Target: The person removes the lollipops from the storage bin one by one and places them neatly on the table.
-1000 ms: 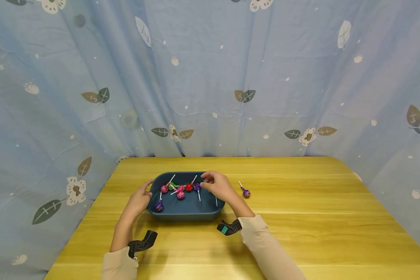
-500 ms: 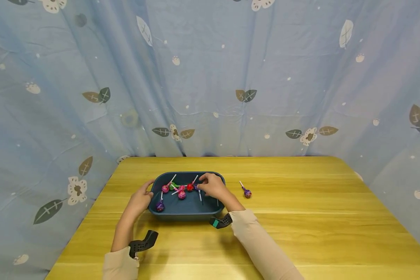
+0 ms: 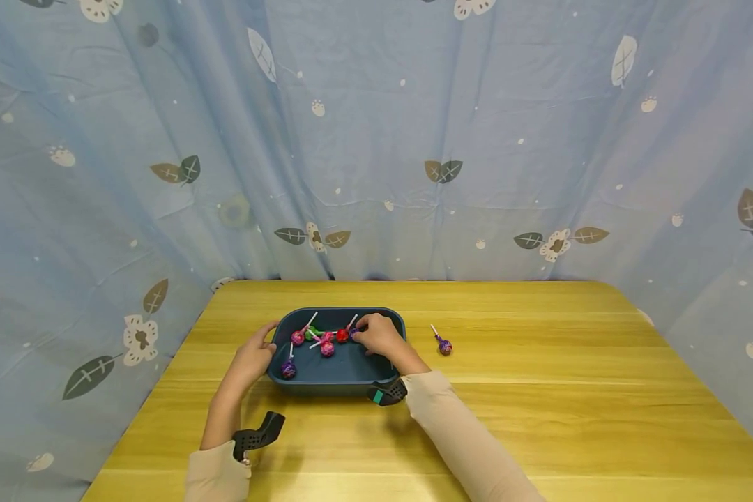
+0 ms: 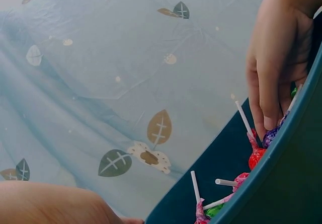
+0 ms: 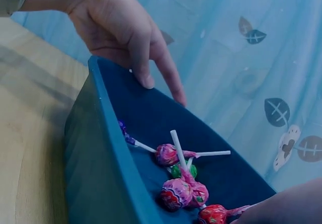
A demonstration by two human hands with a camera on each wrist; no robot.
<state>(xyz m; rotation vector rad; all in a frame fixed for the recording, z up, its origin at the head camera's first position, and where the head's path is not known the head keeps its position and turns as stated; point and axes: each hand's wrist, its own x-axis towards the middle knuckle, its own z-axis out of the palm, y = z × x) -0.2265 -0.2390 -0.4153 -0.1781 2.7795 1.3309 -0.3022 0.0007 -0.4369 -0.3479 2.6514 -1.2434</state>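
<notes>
A dark blue tray [image 3: 335,387] holds several lollipops with white sticks. My left hand [image 3: 251,357] holds the tray's left end; in the right wrist view its thumb comes over the rim onto the inner wall. My right hand [image 3: 381,336] reaches down inside the tray's right part. Its fingers pinch a purple lollipop [image 4: 270,137], whose stick is partly hidden by the hand. Just left of these fingers lies a red lollipop [image 3: 341,336]. Pink lollipops [image 3: 298,337] and a green lollipop [image 3: 312,333] cluster farther left. Another purple lollipop [image 3: 288,369] lies at the near left corner.
One purple lollipop [image 3: 445,347] lies on the wooden table [image 3: 539,390], to the right of the tray. A patterned blue curtain [image 3: 376,139] hangs behind the table and along its sides. Each wrist wears a black camera mount [image 3: 259,432].
My right hand has moved slightly left and down onto the purple lollipop beside the red one, and its stick is no longer visible in the head view. The left hand stays on the tray.
</notes>
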